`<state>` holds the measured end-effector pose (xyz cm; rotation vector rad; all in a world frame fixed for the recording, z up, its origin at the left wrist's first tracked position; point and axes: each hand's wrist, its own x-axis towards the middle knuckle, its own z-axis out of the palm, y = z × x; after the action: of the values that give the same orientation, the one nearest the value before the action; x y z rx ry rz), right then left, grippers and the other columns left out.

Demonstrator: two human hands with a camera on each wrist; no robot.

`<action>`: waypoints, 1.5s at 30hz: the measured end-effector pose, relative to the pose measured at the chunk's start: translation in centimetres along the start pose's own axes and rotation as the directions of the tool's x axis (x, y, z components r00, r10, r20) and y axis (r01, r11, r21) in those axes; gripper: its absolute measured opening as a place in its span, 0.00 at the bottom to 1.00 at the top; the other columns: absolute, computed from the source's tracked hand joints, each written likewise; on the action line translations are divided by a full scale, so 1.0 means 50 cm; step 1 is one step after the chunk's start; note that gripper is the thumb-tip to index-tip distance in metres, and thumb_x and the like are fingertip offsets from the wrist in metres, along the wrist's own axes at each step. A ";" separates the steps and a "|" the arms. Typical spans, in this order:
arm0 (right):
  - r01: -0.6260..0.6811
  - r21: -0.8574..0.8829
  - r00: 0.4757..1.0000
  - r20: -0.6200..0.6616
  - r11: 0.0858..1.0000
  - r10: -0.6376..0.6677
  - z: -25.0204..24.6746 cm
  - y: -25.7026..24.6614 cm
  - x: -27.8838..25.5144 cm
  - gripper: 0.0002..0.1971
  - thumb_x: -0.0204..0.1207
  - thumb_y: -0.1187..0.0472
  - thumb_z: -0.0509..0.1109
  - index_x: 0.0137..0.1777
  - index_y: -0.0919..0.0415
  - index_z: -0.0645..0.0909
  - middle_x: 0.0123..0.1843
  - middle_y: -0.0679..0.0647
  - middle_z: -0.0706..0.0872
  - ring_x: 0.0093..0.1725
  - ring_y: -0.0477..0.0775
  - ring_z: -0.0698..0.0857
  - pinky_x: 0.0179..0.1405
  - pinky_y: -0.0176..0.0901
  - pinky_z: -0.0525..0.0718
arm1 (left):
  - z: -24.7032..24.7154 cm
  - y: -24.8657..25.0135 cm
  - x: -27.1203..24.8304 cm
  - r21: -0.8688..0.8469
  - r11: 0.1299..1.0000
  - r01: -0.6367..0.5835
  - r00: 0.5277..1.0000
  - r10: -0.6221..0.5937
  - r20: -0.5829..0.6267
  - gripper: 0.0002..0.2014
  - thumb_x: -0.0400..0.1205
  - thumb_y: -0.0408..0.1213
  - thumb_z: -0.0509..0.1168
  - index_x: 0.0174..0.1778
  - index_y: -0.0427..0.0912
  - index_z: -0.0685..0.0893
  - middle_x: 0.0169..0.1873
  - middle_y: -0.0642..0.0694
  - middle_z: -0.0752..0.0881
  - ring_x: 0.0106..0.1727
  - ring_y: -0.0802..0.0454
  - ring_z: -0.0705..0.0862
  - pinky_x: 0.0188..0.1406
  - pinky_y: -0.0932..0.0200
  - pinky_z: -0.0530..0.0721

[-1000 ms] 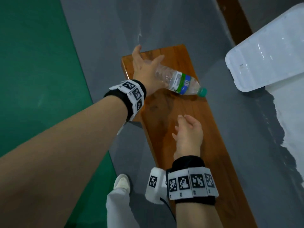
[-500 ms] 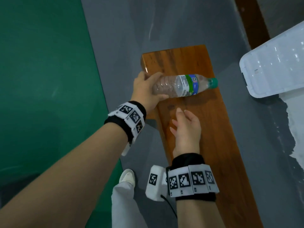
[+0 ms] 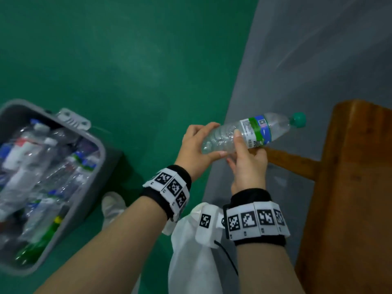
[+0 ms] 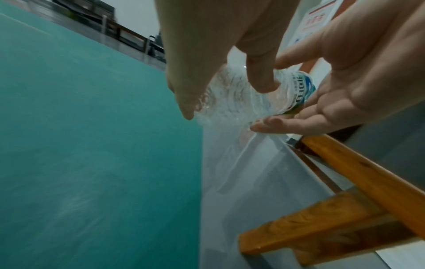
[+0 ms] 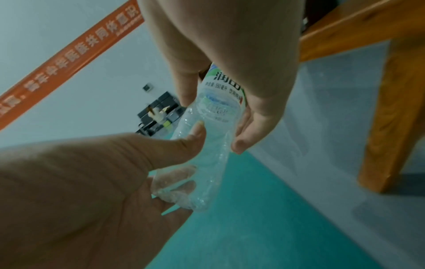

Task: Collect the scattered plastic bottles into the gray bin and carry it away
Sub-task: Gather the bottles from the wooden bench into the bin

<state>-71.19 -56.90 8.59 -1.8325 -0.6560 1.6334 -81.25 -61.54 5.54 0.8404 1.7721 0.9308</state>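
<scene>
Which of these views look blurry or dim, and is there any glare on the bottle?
Head view: the gray bin and its bottles are motion-smeared; the held bottle stays fairly sharp with small highlights. Left wrist view: the green floor is streaked and dim. Right wrist view: soft, dim, with wide-angle stretching at the edges.

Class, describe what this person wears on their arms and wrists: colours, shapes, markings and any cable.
Both forearms are bare, with no sleeves. Each wrist carries a black band wrapped in white square tiles printed with black code patterns: left band, right band. A white box with one code tile sits beside the right band, trailing a thin black cable.
</scene>
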 end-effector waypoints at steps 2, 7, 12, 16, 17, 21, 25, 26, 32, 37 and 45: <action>-0.017 -0.063 0.998 0.056 0.998 0.021 0.080 0.040 -0.029 0.23 0.74 0.58 0.77 0.66 0.60 0.73 0.62 0.57 0.86 0.61 0.56 0.87 0.53 0.49 0.88 | -0.083 -0.051 -0.024 -0.015 0.999 0.038 0.997 -0.039 -0.070 0.33 0.69 0.38 0.78 0.71 0.48 0.77 0.57 0.46 0.73 0.63 0.55 0.73 0.61 0.83 0.64; 0.009 -0.293 0.981 0.187 0.956 0.048 0.257 0.159 -0.111 0.21 0.67 0.53 0.81 0.57 0.53 0.77 0.55 0.54 0.88 0.56 0.56 0.88 0.64 0.63 0.83 | -0.268 -0.179 -0.106 -0.070 0.984 0.167 0.961 -0.178 -0.213 0.34 0.69 0.39 0.79 0.71 0.50 0.76 0.57 0.47 0.73 0.60 0.59 0.73 0.52 0.92 0.62; 0.028 -0.445 0.939 0.319 0.895 0.130 0.406 0.295 -0.191 0.17 0.68 0.59 0.80 0.53 0.53 0.78 0.52 0.53 0.89 0.51 0.54 0.89 0.61 0.61 0.85 | -0.410 -0.317 -0.208 -0.126 0.948 0.291 0.902 -0.316 -0.294 0.35 0.71 0.43 0.77 0.75 0.55 0.71 0.65 0.49 0.73 0.62 0.63 0.68 0.58 0.79 0.62; 0.043 -0.563 0.906 0.370 0.825 0.205 0.487 0.397 -0.246 0.17 0.65 0.56 0.81 0.49 0.49 0.78 0.50 0.51 0.90 0.50 0.53 0.89 0.62 0.62 0.84 | -0.480 -0.408 -0.279 -0.224 0.902 0.369 0.835 -0.428 -0.345 0.36 0.71 0.42 0.77 0.76 0.57 0.70 0.63 0.50 0.74 0.63 0.61 0.70 0.65 0.66 0.65; 0.046 -0.586 0.900 0.376 0.809 0.221 0.508 0.426 -0.261 0.18 0.63 0.55 0.81 0.49 0.49 0.78 0.49 0.51 0.90 0.50 0.53 0.90 0.61 0.62 0.84 | -0.498 -0.435 -0.296 -0.252 0.886 0.390 0.811 -0.460 -0.360 0.36 0.71 0.42 0.77 0.75 0.57 0.71 0.62 0.49 0.74 0.62 0.60 0.71 0.64 0.66 0.65; -0.005 -0.630 0.879 0.367 0.776 0.304 0.573 0.532 -0.305 0.26 0.54 0.53 0.81 0.55 0.52 0.79 0.51 0.53 0.91 0.51 0.55 0.91 0.60 0.62 0.86 | -0.557 -0.520 -0.347 -0.273 0.847 0.457 0.748 -0.532 -0.398 0.36 0.71 0.41 0.77 0.75 0.55 0.71 0.61 0.48 0.74 0.62 0.58 0.71 0.62 0.66 0.65; -0.083 -0.737 0.861 0.285 0.671 0.420 0.623 0.622 -0.350 0.45 0.44 0.43 0.79 0.66 0.57 0.76 0.58 0.55 0.88 0.57 0.59 0.88 0.63 0.63 0.84 | -0.605 -0.596 -0.392 -0.254 0.794 0.552 0.688 -0.606 -0.399 0.35 0.73 0.40 0.75 0.76 0.54 0.70 0.63 0.48 0.71 0.66 0.55 0.69 0.69 0.63 0.63; -0.115 -0.756 0.855 0.256 0.645 0.452 0.631 0.640 -0.358 0.47 0.44 0.43 0.80 0.67 0.60 0.74 0.61 0.57 0.86 0.59 0.60 0.87 0.64 0.63 0.83 | -0.614 -0.612 -0.403 -0.254 0.779 0.573 0.673 -0.624 -0.396 0.35 0.73 0.39 0.75 0.76 0.54 0.70 0.62 0.48 0.71 0.67 0.52 0.70 0.72 0.59 0.65; -0.208 -0.827 0.790 0.172 0.522 0.589 0.666 0.736 -0.402 0.28 0.64 0.53 0.80 0.62 0.61 0.77 0.58 0.59 0.86 0.53 0.57 0.88 0.54 0.50 0.89 | -0.680 -0.695 -0.460 -0.319 0.723 0.613 0.608 -0.689 -0.393 0.36 0.70 0.31 0.77 0.73 0.55 0.74 0.59 0.48 0.70 0.67 0.50 0.70 0.68 0.62 0.62; -0.232 -0.855 0.745 0.150 0.463 0.650 0.673 0.789 -0.438 0.23 0.70 0.55 0.79 0.61 0.63 0.76 0.57 0.59 0.86 0.51 0.55 0.89 0.42 0.40 0.88 | -0.727 -0.732 -0.495 -0.310 0.703 0.640 0.599 -0.709 -0.372 0.35 0.67 0.23 0.74 0.69 0.55 0.77 0.61 0.49 0.70 0.68 0.52 0.66 0.67 0.60 0.61; 0.272 -0.961 0.828 0.264 0.058 0.495 0.687 0.785 -0.442 0.26 0.74 0.35 0.69 0.40 0.61 0.85 0.42 0.52 0.90 0.42 0.53 0.87 0.32 0.40 0.79 | -0.701 -0.738 -0.491 0.007 0.578 0.816 0.525 -0.736 -0.428 0.45 0.69 0.40 0.76 0.80 0.61 0.60 0.79 0.41 0.39 0.81 0.39 0.40 0.82 0.45 0.42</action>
<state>-108.91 -96.44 -6.26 -2.1928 -2.6136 1.9817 -111.08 -107.99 -6.61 -0.1294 2.3003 0.2820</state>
